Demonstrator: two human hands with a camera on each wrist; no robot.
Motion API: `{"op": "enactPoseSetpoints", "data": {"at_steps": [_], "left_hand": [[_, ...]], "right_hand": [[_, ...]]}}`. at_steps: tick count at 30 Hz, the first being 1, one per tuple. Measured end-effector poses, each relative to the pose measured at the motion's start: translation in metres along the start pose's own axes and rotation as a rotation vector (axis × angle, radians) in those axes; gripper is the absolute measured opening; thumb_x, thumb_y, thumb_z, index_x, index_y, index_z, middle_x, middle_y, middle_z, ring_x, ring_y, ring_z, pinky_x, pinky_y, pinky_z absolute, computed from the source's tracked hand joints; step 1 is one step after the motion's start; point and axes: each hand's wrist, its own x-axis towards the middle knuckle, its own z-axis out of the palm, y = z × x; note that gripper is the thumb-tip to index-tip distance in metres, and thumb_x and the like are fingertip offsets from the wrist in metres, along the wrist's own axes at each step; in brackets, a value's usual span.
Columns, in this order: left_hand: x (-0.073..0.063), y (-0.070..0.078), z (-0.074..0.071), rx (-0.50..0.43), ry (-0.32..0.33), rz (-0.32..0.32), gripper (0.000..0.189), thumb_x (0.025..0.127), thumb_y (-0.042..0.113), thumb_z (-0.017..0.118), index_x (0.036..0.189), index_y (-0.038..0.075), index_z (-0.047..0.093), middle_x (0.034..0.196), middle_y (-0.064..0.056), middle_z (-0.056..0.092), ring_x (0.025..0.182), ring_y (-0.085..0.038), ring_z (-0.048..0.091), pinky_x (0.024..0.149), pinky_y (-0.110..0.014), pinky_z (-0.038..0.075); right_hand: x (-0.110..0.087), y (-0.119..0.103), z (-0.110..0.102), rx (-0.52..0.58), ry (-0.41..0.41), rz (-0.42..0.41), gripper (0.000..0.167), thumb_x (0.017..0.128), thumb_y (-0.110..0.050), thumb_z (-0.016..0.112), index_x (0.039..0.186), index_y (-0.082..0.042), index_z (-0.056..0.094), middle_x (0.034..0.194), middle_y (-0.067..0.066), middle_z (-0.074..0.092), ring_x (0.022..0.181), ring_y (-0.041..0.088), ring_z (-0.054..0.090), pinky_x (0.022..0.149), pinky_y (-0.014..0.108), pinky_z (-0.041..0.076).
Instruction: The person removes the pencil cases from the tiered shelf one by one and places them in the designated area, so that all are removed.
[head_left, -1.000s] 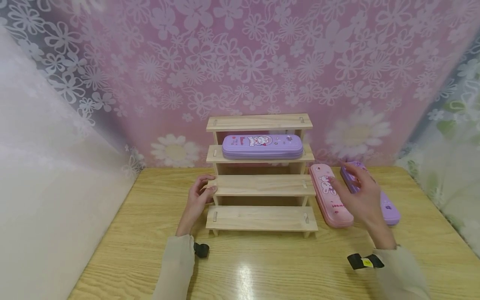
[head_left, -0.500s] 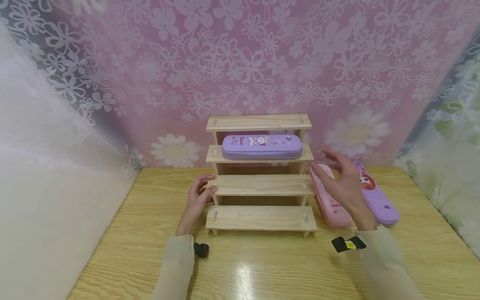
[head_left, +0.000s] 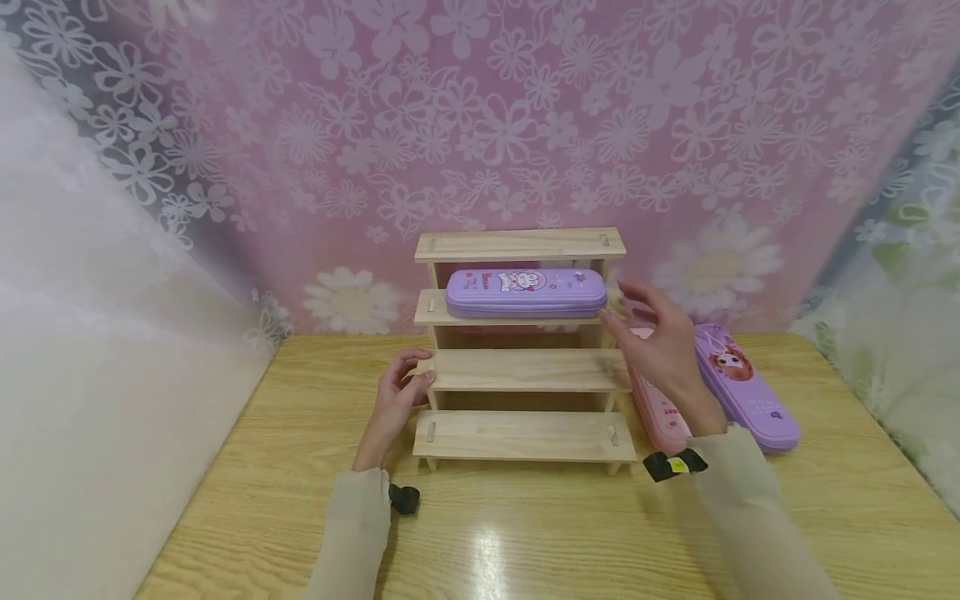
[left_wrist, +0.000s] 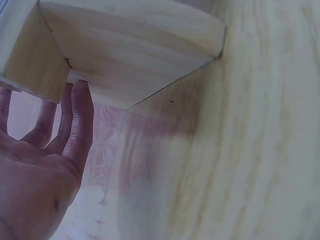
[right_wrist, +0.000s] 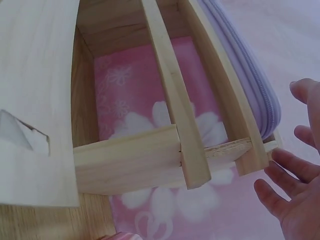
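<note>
A four-tier wooden stepped shelf (head_left: 517, 372) stands on the table. My left hand (head_left: 397, 400) holds the left end of its second step from the bottom; in the left wrist view, the fingers (left_wrist: 80, 115) reach behind the wooden end. On the second step from the top lies a purple zippered pencil case (head_left: 525, 293) with a rabbit picture. My right hand (head_left: 663, 346) is at the right end of that step, fingers apart and holding nothing. Its fingertips are close to the step's end in the right wrist view, where the case's zippered edge (right_wrist: 257, 75) shows.
A pink pencil case (head_left: 656, 417) lies on the table right of the shelf, partly hidden under the right hand. Beside it is another purple pencil case (head_left: 750, 396). A pink floral curtain (head_left: 510, 125) hangs behind the wooden table (head_left: 300, 467).
My right hand has moved left and upward from over the pencil cases on the table to the shelf's right side. The left hand stays on the shelf.
</note>
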Motion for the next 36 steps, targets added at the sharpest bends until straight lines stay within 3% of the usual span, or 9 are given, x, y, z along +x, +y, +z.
{"op": "enactPoseSetpoints", "data": {"at_steps": [3, 7, 10, 16, 24, 36], "left_hand": [[0.001, -0.001, 0.0, 0.0, -0.004, -0.003, 0.032, 0.099, 0.01, 0.064, 0.13, 0.006, 0.057, 0.13, -0.015, 0.058, 0.098, -0.018, 0.065, 0.078, -0.04, 0.061], [0.001, -0.002, -0.001, -0.006, -0.006, 0.002, 0.031, 0.099, 0.009, 0.063, 0.129, 0.006, 0.057, 0.128, -0.014, 0.058, 0.098, -0.019, 0.065, 0.078, -0.043, 0.061], [0.0, -0.002, -0.002, -0.013, -0.014, 0.003, 0.032, 0.099, 0.009, 0.063, 0.13, 0.005, 0.056, 0.129, -0.015, 0.058, 0.098, -0.018, 0.065, 0.079, -0.043, 0.061], [0.001, -0.003, -0.002, -0.012, -0.015, 0.007, 0.032, 0.099, 0.01, 0.063, 0.129, 0.005, 0.056, 0.128, -0.015, 0.058, 0.099, -0.02, 0.065, 0.077, -0.042, 0.061], [0.004, -0.005, -0.003, -0.001, -0.015, 0.01, 0.031, 0.099, 0.01, 0.063, 0.129, 0.006, 0.057, 0.127, -0.016, 0.058, 0.098, -0.021, 0.065, 0.075, -0.041, 0.061], [0.003, -0.006, -0.002, -0.017, -0.009, 0.012, 0.031, 0.098, 0.008, 0.063, 0.128, 0.006, 0.056, 0.126, -0.014, 0.058, 0.095, -0.017, 0.065, 0.073, -0.038, 0.061]], "right_hand": [[0.006, 0.003, 0.003, -0.017, -0.025, -0.019, 0.053, 0.087, -0.01, 0.08, 0.137, -0.005, 0.062, 0.135, 0.018, 0.066, 0.121, 0.04, 0.063, 0.098, 0.014, 0.048], [0.013, 0.006, 0.007, -0.029, -0.07, -0.014, 0.054, 0.089, -0.013, 0.079, 0.138, -0.003, 0.06, 0.137, 0.019, 0.063, 0.124, 0.04, 0.06, 0.106, 0.043, 0.051], [0.016, 0.008, 0.01, -0.024, -0.093, -0.003, 0.054, 0.09, -0.016, 0.078, 0.139, -0.003, 0.059, 0.138, 0.02, 0.063, 0.126, 0.039, 0.059, 0.104, 0.059, 0.047], [0.021, 0.009, 0.015, -0.058, -0.112, 0.011, 0.055, 0.09, -0.019, 0.079, 0.139, -0.005, 0.059, 0.135, 0.019, 0.064, 0.122, 0.033, 0.059, 0.098, 0.05, 0.048], [0.025, 0.009, 0.016, -0.056, -0.175, 0.063, 0.061, 0.091, -0.025, 0.078, 0.143, -0.004, 0.055, 0.14, 0.021, 0.059, 0.128, 0.036, 0.055, 0.109, 0.059, 0.044], [0.026, 0.0, 0.016, 0.002, -0.24, 0.162, 0.068, 0.084, -0.027, 0.085, 0.136, -0.002, 0.048, 0.138, 0.019, 0.056, 0.131, 0.035, 0.051, 0.115, 0.057, 0.038]]}}
